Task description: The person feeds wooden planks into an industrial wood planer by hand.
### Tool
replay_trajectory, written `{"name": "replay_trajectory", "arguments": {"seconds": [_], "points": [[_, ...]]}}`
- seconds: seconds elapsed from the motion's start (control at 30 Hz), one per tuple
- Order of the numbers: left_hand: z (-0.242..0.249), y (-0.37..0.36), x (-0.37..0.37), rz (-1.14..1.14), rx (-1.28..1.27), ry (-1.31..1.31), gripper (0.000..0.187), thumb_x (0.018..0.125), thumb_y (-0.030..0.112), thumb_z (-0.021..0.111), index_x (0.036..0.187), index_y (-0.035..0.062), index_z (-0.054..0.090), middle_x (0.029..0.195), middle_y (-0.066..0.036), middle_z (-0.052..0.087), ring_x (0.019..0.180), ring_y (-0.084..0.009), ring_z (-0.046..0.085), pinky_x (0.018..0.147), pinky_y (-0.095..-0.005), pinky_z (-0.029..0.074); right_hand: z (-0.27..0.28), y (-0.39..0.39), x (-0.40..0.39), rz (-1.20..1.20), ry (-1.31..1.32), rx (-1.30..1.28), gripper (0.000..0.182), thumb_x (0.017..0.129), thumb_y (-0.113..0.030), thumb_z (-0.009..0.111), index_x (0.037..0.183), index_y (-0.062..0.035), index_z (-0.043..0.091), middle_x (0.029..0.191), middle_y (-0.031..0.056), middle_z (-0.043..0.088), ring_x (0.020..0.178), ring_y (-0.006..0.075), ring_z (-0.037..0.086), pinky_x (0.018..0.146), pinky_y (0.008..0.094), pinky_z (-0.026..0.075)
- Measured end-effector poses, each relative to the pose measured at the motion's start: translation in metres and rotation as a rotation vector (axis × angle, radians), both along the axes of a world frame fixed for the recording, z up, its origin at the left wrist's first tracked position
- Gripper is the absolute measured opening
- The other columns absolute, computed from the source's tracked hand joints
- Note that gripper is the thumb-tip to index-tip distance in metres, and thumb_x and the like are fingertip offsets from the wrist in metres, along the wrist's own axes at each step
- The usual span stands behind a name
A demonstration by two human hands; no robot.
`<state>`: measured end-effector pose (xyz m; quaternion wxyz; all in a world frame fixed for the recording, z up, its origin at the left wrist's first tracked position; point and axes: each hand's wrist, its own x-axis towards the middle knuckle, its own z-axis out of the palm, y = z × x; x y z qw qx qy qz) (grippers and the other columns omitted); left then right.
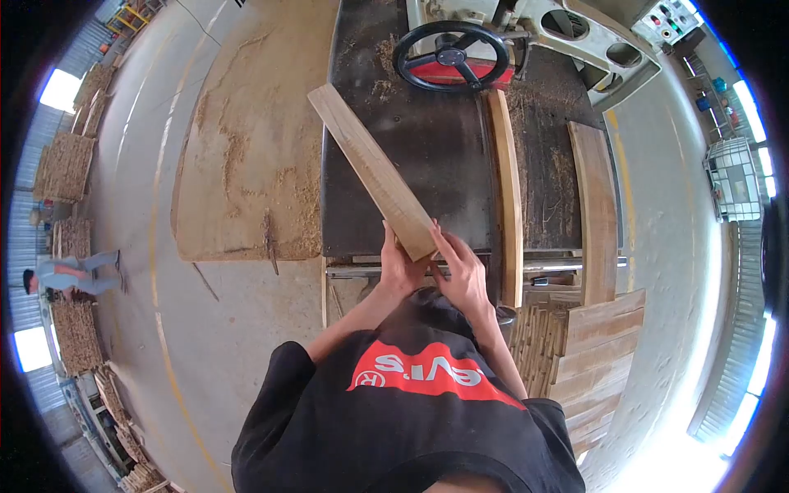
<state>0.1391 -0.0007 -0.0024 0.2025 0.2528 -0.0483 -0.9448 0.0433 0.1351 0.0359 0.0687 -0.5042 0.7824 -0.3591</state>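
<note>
A long wooden board [374,168] slants over the dark metal machine table [440,152], its near end close to my chest. My left hand [400,267] is closed around the left side of that end. On the other side, my right hand [460,269] grips the same end, with fingers along the edge. Parts of both hands' fingers are hidden behind the wood. Just right of my right hand, a narrow wooden piece [506,197] stretches lengthwise along the table.
A black handwheel [450,56] sits at the table's far side on a pale machine [567,29]. Another board [593,205] lies at the right, above stacked planks [600,345]. Sawdust covers a panel [246,140] at left. A person [78,273] stands far left near wood stacks [64,167].
</note>
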Motion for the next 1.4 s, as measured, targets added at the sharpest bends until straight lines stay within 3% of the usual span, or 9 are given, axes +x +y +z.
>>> {"name": "replay_trajectory", "arguments": {"seconds": [0.23, 0.47, 0.6, 0.93, 1.07, 1.1, 1.27, 1.37, 1.4], "points": [[0.004, 0.026, 0.024, -0.476, -0.400, -0.461, 0.061, 0.112, 0.051, 0.062, 0.161, 0.0174, 0.055, 0.141, -0.003, 0.067, 0.133, -0.0176, 0.061, 0.101, -0.0416, 0.051, -0.033, 0.053, 0.021, -0.198, -0.314, 0.128, 0.050, 0.094, -0.020, 0.084, 0.135, 0.0046, 0.067, 0.108, 0.0265, 0.077, 0.099, 0.0433, 0.078, 0.088, 0.0456, 0.063], [-0.017, 0.049, 0.020, -0.823, -1.225, -0.316, 0.058, 0.114, 0.040, 0.060, 0.149, -0.0063, 0.060, 0.144, -0.013, 0.060, 0.140, -0.0222, 0.053, 0.115, -0.0341, 0.040, -0.086, 0.135, 0.040, -0.400, -0.770, 0.212, 0.047, 0.097, -0.035, 0.084, 0.107, 0.0101, 0.075, 0.089, 0.0225, 0.080, 0.087, 0.0268, 0.081, 0.074, 0.0419, 0.062], [-0.002, 0.065, 0.020, -0.799, -1.338, -0.248, 0.069, 0.113, 0.041, 0.062, 0.154, -0.0123, 0.051, 0.143, -0.023, 0.058, 0.140, -0.0306, 0.053, 0.118, -0.0375, 0.039, -0.097, 0.156, 0.044, -0.473, -1.039, 0.172, 0.047, 0.103, -0.036, 0.078, 0.112, 0.0106, 0.076, 0.094, 0.0132, 0.081, 0.094, 0.0159, 0.077, 0.081, 0.0352, 0.061], [0.008, 0.058, -0.005, -0.995, -1.461, -0.261, 0.075, 0.111, 0.052, 0.060, 0.159, -0.0045, 0.052, 0.172, -0.045, 0.019, 0.165, -0.0495, 0.021, 0.134, -0.0498, 0.017, -0.137, 0.143, 0.042, -0.333, -1.447, -0.034, 0.052, 0.118, -0.039, 0.053, 0.139, 0.0072, 0.062, 0.125, 0.0144, 0.075, 0.109, 0.0233, 0.076, 0.098, 0.0358, 0.059], [-0.015, 0.050, -0.015, -0.967, -1.551, -0.234, 0.072, 0.111, 0.054, 0.059, 0.156, -0.0021, 0.058, 0.169, -0.043, 0.031, 0.159, -0.0493, 0.033, 0.133, -0.0490, 0.021, -0.120, 0.126, 0.040, -0.483, -1.130, 0.130, 0.045, 0.118, -0.040, 0.053, 0.124, 0.0021, 0.069, 0.103, 0.0106, 0.076, 0.091, 0.0192, 0.073, 0.087, 0.0361, 0.058], [-0.012, 0.046, -0.019, -0.965, -1.537, -0.244, 0.071, 0.111, 0.054, 0.060, 0.155, -0.0024, 0.059, 0.167, -0.041, 0.036, 0.157, -0.0487, 0.036, 0.132, -0.0488, 0.023, -0.125, 0.113, 0.042, -0.393, -1.309, -0.199, 0.042, 0.117, -0.041, 0.056, 0.112, -0.0025, 0.071, 0.092, 0.0082, 0.074, 0.081, 0.0152, 0.069, 0.075, 0.0335, 0.055], [0.019, 0.027, -0.040, -0.952, -1.471, -0.289, 0.068, 0.110, 0.052, 0.063, 0.150, -0.0032, 0.064, 0.156, -0.034, 0.054, 0.147, -0.0457, 0.048, 0.127, -0.0471, 0.030, -0.118, 0.096, 0.025, -0.605, -1.477, 0.065, 0.042, 0.116, -0.045, 0.056, 0.104, -0.0077, 0.070, 0.088, 0.0048, 0.071, 0.074, 0.0112, 0.065, 0.061, 0.0299, 0.049], [0.005, 0.020, -0.051, -0.972, -1.604, -0.304, 0.070, 0.110, 0.054, 0.062, 0.151, -0.0022, 0.063, 0.158, -0.039, 0.049, 0.153, -0.0465, 0.042, 0.130, -0.0481, 0.027, -0.140, 0.085, 0.023, -0.632, -1.524, -0.106, 0.043, 0.117, -0.046, 0.053, 0.107, -0.0081, 0.071, 0.089, 0.0038, 0.072, 0.072, 0.0106, 0.064, 0.059, 0.0293, 0.047], [-0.012, 0.021, -0.055, -1.023, -1.604, -0.275, 0.076, 0.108, 0.060, 0.061, 0.152, -0.0024, 0.062, 0.165, -0.047, 0.031, 0.160, -0.0534, 0.027, 0.132, -0.0537, 0.021, -0.152, 0.079, 0.024, -0.617, -1.525, -0.208, 0.044, 0.117, -0.047, 0.052, 0.109, -0.0080, 0.071, 0.090, 0.0036, 0.073, 0.071, 0.0104, 0.063, 0.059, 0.0292, 0.047]]}}
